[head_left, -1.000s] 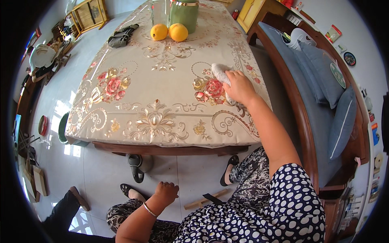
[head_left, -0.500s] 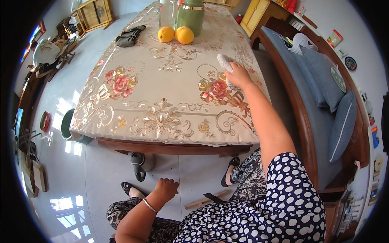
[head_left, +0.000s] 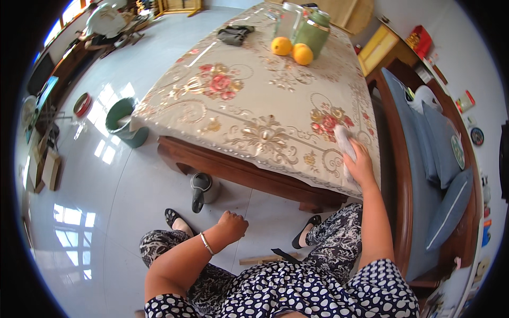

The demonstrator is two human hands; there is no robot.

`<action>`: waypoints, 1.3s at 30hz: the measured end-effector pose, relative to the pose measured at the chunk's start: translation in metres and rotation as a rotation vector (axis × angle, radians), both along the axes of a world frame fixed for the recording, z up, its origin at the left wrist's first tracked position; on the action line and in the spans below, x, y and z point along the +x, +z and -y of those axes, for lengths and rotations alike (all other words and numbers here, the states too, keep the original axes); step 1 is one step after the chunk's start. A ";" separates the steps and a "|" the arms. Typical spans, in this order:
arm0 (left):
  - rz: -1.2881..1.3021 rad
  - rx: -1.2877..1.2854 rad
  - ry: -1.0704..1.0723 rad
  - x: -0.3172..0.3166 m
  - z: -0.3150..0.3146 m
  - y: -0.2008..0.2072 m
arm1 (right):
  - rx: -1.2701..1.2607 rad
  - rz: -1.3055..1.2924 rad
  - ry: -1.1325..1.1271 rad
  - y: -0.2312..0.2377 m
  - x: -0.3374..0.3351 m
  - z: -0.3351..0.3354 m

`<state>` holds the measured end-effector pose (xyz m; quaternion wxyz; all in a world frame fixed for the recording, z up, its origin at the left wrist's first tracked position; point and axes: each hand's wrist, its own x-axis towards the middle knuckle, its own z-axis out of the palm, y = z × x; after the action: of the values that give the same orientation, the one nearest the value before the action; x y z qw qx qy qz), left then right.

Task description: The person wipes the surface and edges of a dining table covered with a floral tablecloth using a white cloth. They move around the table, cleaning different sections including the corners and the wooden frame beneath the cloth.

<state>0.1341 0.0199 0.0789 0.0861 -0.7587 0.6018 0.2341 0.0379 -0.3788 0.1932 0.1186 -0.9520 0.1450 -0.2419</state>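
My right hand is closed round a folded pale cloth and presses it on the table's near right corner, beside a printed red flower. Under it lies a shiny beige tablecloth with gold scrolls and flowers. My left hand, a bracelet on its wrist, hangs as a loose fist over my lap, before the table's near edge. Nothing shows in it. Farther up the table are two oranges, a green flask, a clear jar and a dark folded cloth-like item.
A black and steel kettle stands on the floor under the table's near edge. A green bucket is by the left corner. Along the right runs a wooden sofa with blue cushions. Another person sits at the far left.
My right hand has drawn the cloth nearer to me, to the table's near right corner. My left hand stays a fist. The view has turned left, shifting the table rightward.
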 end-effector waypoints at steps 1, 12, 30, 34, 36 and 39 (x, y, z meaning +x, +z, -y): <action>0.001 0.000 0.006 0.000 -0.003 0.002 | -0.001 -0.015 -0.025 0.000 -0.010 -0.011; -0.017 0.059 0.034 -0.014 -0.021 0.007 | 0.039 -0.007 0.159 0.012 0.035 -0.103; 0.042 -0.008 0.119 -0.005 -0.016 0.026 | -0.097 0.045 0.713 0.010 0.349 -0.369; 0.044 -0.027 0.138 0.000 -0.019 0.017 | -0.135 0.015 0.684 0.015 0.340 -0.387; 0.038 0.004 0.124 0.003 -0.015 0.018 | -0.007 -0.007 0.693 0.022 0.328 -0.368; 0.014 0.001 0.122 0.006 -0.015 0.018 | 0.130 0.031 0.688 0.020 0.302 -0.330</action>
<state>0.1399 0.0345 0.0970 0.0764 -0.7956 0.5535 0.2340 0.3400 -0.0486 0.2136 0.2558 -0.9318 -0.1711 -0.1924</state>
